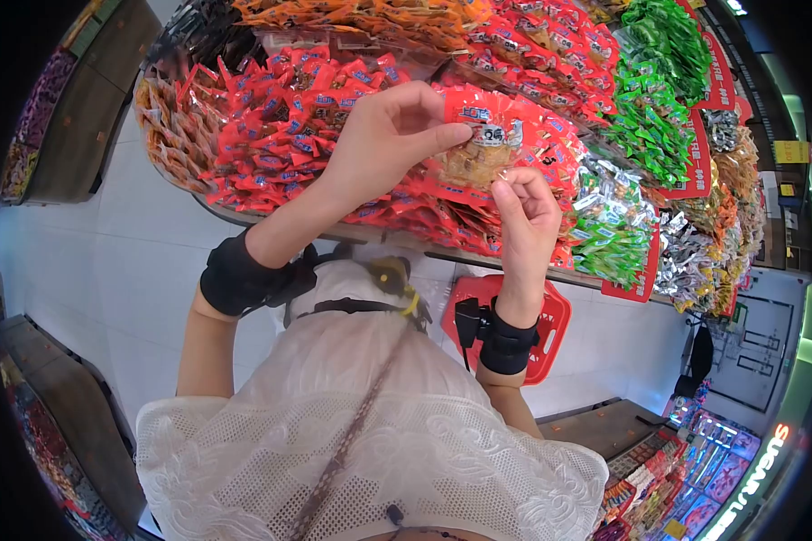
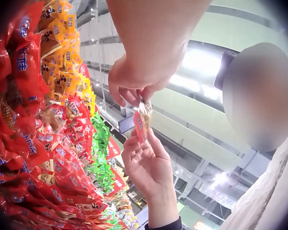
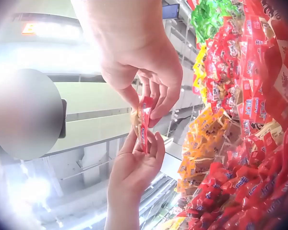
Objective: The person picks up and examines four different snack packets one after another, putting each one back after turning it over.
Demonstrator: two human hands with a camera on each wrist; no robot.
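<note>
A small red snack packet [image 1: 483, 135] with a clear front showing tan pieces is held up over the display in the head view. My left hand [image 1: 379, 135] pinches its upper left side between thumb and fingers. At the packet's lower right corner, my right hand [image 1: 530, 216] pinches the edge. Seen from the left wrist, the packet [image 2: 143, 125] is nearly edge-on between the two hands. The right wrist view also shows the packet [image 3: 144, 122] from its narrow side, held from both ends.
Red packets [image 1: 280, 135] are heaped below and around the hands. Orange packets [image 1: 370, 18] lie at the back, green packets [image 1: 654, 99] to the right. A red basket [image 1: 555, 334] stands on the floor under my right forearm. Shelves [image 1: 72, 135] line the left side.
</note>
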